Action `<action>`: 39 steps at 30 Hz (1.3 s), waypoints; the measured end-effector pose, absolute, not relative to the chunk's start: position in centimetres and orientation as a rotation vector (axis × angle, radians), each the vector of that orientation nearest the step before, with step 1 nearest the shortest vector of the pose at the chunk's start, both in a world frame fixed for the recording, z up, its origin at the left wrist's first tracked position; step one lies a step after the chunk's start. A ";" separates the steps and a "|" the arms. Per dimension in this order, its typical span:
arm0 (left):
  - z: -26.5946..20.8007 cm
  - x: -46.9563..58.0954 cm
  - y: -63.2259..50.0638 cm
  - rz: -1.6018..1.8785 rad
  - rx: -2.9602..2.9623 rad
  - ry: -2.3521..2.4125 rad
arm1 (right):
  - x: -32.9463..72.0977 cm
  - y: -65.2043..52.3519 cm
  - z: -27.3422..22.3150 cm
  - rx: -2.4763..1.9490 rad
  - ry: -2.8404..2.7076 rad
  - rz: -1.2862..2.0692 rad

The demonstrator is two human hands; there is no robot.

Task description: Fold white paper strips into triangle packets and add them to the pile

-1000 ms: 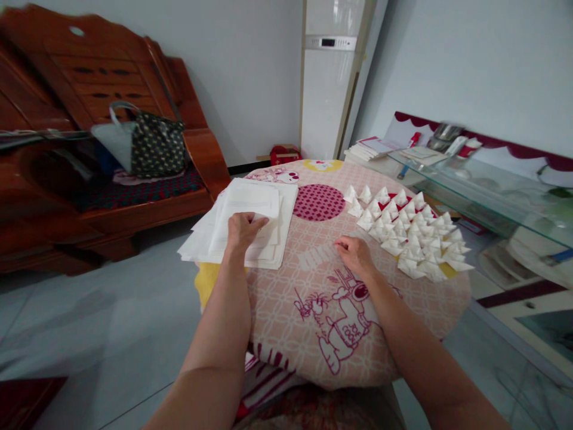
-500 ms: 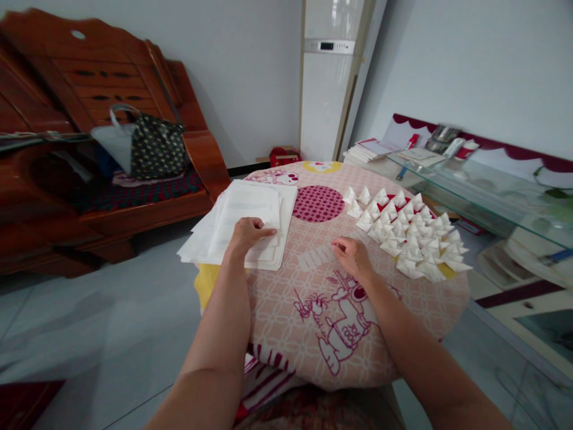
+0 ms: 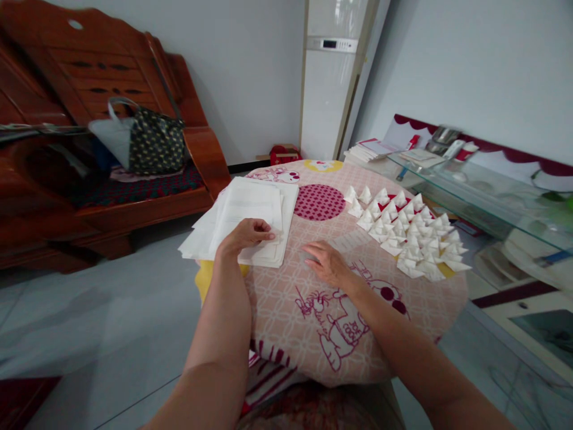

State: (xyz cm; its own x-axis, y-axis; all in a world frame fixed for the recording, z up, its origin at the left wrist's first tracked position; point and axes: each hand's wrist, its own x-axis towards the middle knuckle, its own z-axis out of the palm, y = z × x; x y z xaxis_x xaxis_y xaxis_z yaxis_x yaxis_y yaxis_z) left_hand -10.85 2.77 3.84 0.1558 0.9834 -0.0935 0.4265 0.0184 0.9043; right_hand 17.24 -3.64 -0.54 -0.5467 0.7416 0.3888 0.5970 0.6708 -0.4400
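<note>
My left hand (image 3: 248, 236) rests over a stack of white paper sheets (image 3: 257, 203) on the table's left side. Its thumb and fingers are pinched together at the stack's right edge; whatever is between them is too small to make out. Over the middle of the cloth, my right hand (image 3: 327, 263) points left, fingers curved and thumb below. A small greyish patch (image 3: 308, 255) shows between its fingertips and thumb, blurred. Behind that hand lies a pale strip of paper pieces (image 3: 350, 241). Many white folded paper shapes (image 3: 405, 230) with pointed tips stand in rows to the right.
A patterned pink cloth (image 3: 290, 298) covers the round table. Along the right runs a glass-topped cabinet (image 3: 483, 191) with papers and metal bowls. At left is a wooden bench (image 3: 111, 65) holding a dark patterned bag (image 3: 156, 143). A tall white appliance (image 3: 329, 95) stands behind.
My right hand has moved left, closer to the paper stack. The pale strip now lies farther right, behind that hand. My left hand stays over the stack, turned slightly.
</note>
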 end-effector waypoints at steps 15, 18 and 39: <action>5.4 -6.3 1.8 1.213 2.123 1.773 | 18.1 -3.2 -1.4 -1.045 -2.125 0.332; 5.6 -3.9 1.0 1.155 2.303 1.685 | 19.1 -2.7 -1.1 -1.106 -1.982 0.310; 3.9 -2.8 1.5 1.087 2.282 1.358 | 23.3 -1.9 1.0 -1.269 -1.718 0.427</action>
